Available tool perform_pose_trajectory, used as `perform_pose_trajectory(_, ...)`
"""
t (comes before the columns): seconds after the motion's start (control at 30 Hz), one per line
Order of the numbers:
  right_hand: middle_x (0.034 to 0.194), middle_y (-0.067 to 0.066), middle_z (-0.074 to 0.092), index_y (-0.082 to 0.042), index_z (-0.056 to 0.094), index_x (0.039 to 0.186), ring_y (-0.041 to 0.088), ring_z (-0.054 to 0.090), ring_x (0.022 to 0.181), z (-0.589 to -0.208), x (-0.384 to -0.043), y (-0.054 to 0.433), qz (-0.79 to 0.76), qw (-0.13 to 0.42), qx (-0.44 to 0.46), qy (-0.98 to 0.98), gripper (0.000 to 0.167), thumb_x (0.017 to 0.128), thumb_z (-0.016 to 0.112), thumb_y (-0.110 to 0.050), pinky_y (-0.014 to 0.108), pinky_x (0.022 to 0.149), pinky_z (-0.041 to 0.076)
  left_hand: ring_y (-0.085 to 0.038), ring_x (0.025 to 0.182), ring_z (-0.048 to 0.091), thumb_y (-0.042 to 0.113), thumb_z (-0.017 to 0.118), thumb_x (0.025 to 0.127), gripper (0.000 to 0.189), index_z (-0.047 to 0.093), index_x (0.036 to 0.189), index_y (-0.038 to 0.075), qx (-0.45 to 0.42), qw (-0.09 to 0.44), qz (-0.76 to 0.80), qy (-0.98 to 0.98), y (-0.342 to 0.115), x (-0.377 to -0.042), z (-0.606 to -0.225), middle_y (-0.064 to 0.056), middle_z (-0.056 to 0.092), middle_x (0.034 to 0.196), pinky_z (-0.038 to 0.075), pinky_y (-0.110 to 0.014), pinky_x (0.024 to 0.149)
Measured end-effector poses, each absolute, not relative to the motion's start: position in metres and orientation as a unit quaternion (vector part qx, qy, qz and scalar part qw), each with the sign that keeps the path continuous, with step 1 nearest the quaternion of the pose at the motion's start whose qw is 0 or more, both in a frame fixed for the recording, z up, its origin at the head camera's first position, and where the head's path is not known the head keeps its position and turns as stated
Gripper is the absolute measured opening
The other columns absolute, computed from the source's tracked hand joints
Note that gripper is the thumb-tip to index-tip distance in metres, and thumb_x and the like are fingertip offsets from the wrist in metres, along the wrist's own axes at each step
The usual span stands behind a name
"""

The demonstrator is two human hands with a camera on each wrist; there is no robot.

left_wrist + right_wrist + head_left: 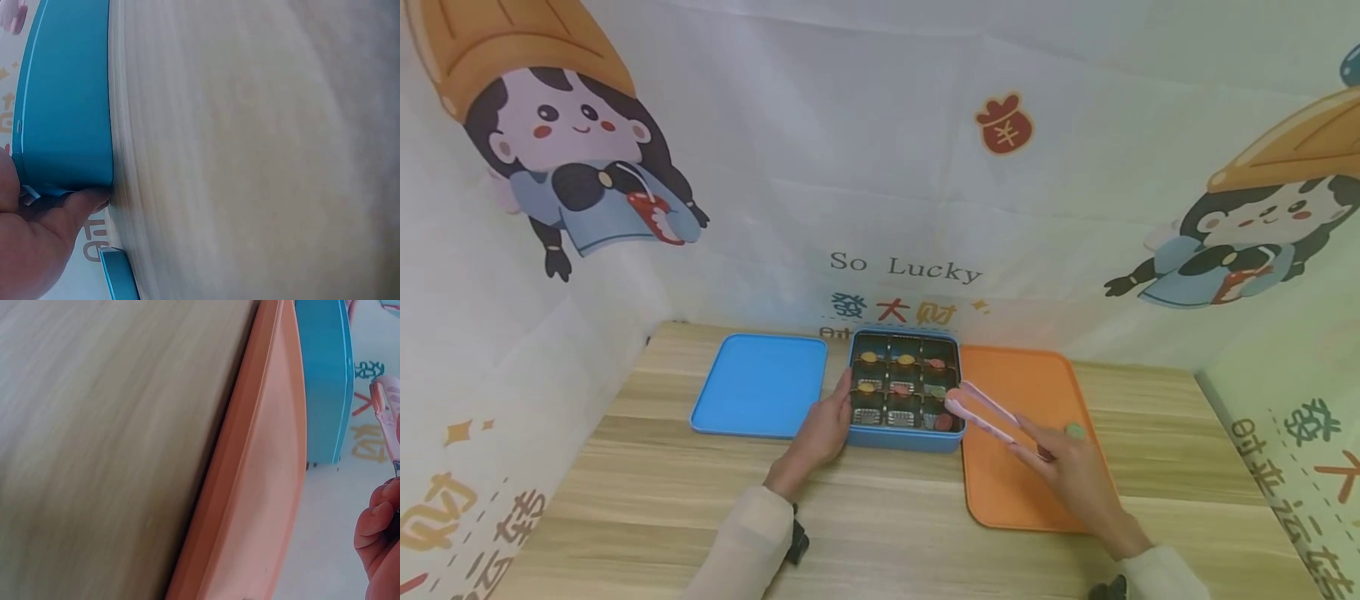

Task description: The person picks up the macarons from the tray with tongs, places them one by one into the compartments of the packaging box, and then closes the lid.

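Blue box (895, 439), mid back edge of tabletop (880, 517), dark nine-compartment insert (868, 417) with yellow, red, green discs; left hand (826, 423) touches box's left side, can't tell finger curl; right hand (1075, 471) grips pink tongs (982, 421), arms spread, tips by box's right rim, can't tell if loaded; orange tray (1000, 492) right, partly behind right hand; blue tray (767, 383) left; green disc (1074, 431) near orange tray's right edge.
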State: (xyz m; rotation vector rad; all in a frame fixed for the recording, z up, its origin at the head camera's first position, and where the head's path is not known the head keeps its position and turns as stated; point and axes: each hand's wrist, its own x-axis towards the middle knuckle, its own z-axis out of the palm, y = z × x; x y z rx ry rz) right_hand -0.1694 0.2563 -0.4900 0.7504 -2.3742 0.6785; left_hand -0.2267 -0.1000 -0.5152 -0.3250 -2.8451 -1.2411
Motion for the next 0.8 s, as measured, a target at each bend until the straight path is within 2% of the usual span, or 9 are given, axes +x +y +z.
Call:
perform_pose_trajectory(0.07,0.061,-0.014,0.034,0.001,0.071,0.119,-0.005,0.023,0.057,-0.49,-0.171,0.251,0.264,0.274,0.291,-0.878,0.043,0.08,0.08,-0.016,0.01,0.047,0.022,-0.029,0.067,0.063,0.009,0.038,0.106,0.053,0.023,0.156,0.0,-0.105,0.012,-0.398,-0.911,-0.1,-0.227,-0.516,-0.029,0.057,0.134,0.056,-0.047,0.083)
perform_pose_trajectory(0.13,0.062,-0.013,0.033,0.002,0.071,0.119,-0.005,0.023,0.057,-0.49,-0.172,0.245,0.274,0.269,0.297,-0.874,0.043,0.079,0.08,-0.013,0.009,0.047,0.022,-0.036,0.083,0.068,0.009,0.038,0.106,0.053,0.023,0.156,-0.001,-0.108,0.016,-0.399,-0.91,-0.099,-0.226,-0.516,-0.029,0.055,0.136,0.055,-0.049,0.089)
perform_pose_trajectory(0.2,0.063,-0.013,0.033,0.001,0.071,0.119,-0.005,0.024,0.057,-0.491,-0.173,0.24,0.278,0.265,0.299,-0.873,0.043,0.079,0.08,-0.013,0.009,0.047,0.022,-0.038,0.105,0.066,0.008,0.038,0.105,0.053,0.024,0.155,-0.003,-0.111,0.023,-0.397,-0.911,-0.099,-0.226,-0.516,-0.026,0.049,0.144,0.05,-0.049,0.098)
perform_pose_trajectory(0.3,0.063,-0.014,0.032,0.0,0.071,0.119,-0.005,0.022,0.057,-0.491,-0.174,0.235,0.279,0.259,0.297,-0.876,0.044,0.078,0.081,-0.012,0.009,0.046,0.021,-0.04,0.117,0.061,0.008,0.038,0.106,0.053,0.024,0.155,-0.003,-0.109,0.023,-0.399,-0.91,-0.099,-0.225,-0.516,-0.026,0.046,0.146,0.048,-0.049,0.1)
perform_pose_trajectory(0.37,0.063,-0.014,0.031,-0.001,0.071,0.12,-0.005,0.022,0.057,-0.491,-0.175,0.232,0.279,0.255,0.295,-0.878,0.045,0.077,0.081,-0.01,0.009,0.046,0.021,-0.04,0.115,0.062,0.008,0.038,0.106,0.052,0.024,0.155,-0.002,-0.109,0.023,-0.397,-0.911,-0.099,-0.225,-0.516,-0.025,0.047,0.146,0.049,-0.049,0.1)
perform_pose_trajectory(0.5,0.062,-0.014,0.033,-0.003,0.071,0.121,-0.005,0.022,0.056,-0.492,-0.176,0.227,0.271,0.246,0.287,-0.885,0.046,0.077,0.082,-0.009,0.009,0.045,0.022,-0.037,0.102,0.067,0.008,0.038,0.106,0.052,0.024,0.155,-0.002,-0.108,0.022,-0.393,-0.913,-0.1,-0.226,-0.516,-0.026,0.048,0.144,0.051,-0.049,0.096)
perform_pose_trajectory(0.7,0.062,-0.014,0.037,-0.003,0.072,0.12,-0.004,0.025,0.056,-0.493,-0.179,0.22,0.272,0.241,0.294,-0.884,0.044,0.077,0.081,-0.01,0.01,0.046,0.024,-0.037,0.107,0.066,0.008,0.037,0.106,0.052,0.024,0.155,-0.003,-0.108,0.02,-0.396,-0.912,-0.1,-0.225,-0.515,-0.025,0.046,0.146,0.049,-0.049,0.1)
perform_pose_trajectory(0.8,0.062,-0.014,0.037,-0.003,0.072,0.12,-0.005,0.025,0.056,-0.495,-0.179,0.217,0.274,0.235,0.294,-0.885,0.043,0.078,0.081,-0.012,0.01,0.046,0.025,-0.036,0.099,0.067,0.008,0.038,0.106,0.052,0.024,0.155,-0.003,-0.109,0.019,-0.396,-0.912,-0.1,-0.225,-0.515,-0.026,0.048,0.144,0.05,-0.049,0.098)
